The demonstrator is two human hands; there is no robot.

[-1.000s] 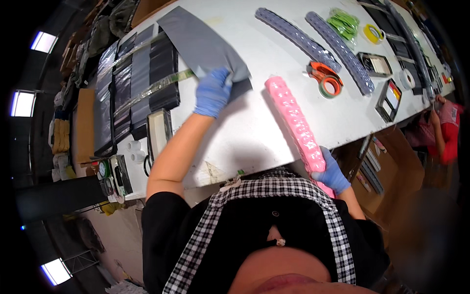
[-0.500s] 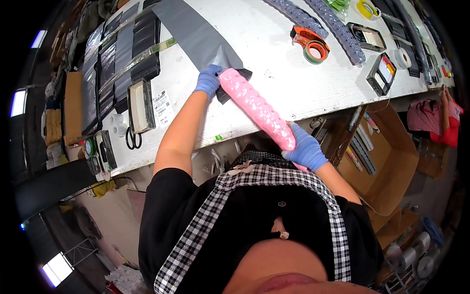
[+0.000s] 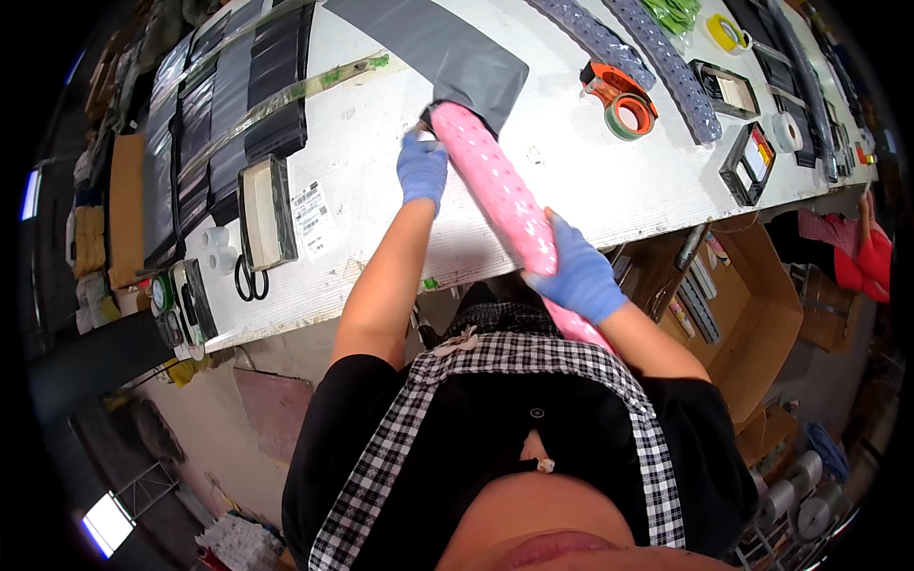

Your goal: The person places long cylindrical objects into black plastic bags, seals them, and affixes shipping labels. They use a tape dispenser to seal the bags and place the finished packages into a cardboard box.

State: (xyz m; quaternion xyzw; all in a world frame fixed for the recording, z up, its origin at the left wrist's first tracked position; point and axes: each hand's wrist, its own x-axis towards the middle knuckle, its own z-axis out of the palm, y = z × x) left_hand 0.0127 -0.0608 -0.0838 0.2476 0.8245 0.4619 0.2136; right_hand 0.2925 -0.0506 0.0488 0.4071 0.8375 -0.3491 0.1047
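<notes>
A long pink roll (image 3: 492,184), in what looks like shiny bubble wrap, slants from the table down toward my body. Its far end is in the mouth of a long grey plastic mailing bag (image 3: 466,68) that lies flat on the table. My left hand (image 3: 422,173), in a blue glove, is closed on the bag's edge beside the roll's far end; its fingertips are partly hidden. Gloved in blue as well, my right hand (image 3: 579,273) wraps round the roll's lower part. The roll's near end passes below this hand in front of my apron (image 3: 533,350).
An orange tape dispenser (image 3: 624,100) and bubble-wrapped blue-grey rolls (image 3: 657,65) lie at the back right. Strapped stacks of dark bags (image 3: 276,86), an open-topped box (image 3: 268,211) and black-handled scissors (image 3: 250,278) are at left. Below the table's right edge stands a large cardboard box (image 3: 752,305).
The roll's far end has gone from lying over the bag's mouth to inside it. My left hand has shifted to the bag's left edge, and the bag's mouth has opened round the roll.
</notes>
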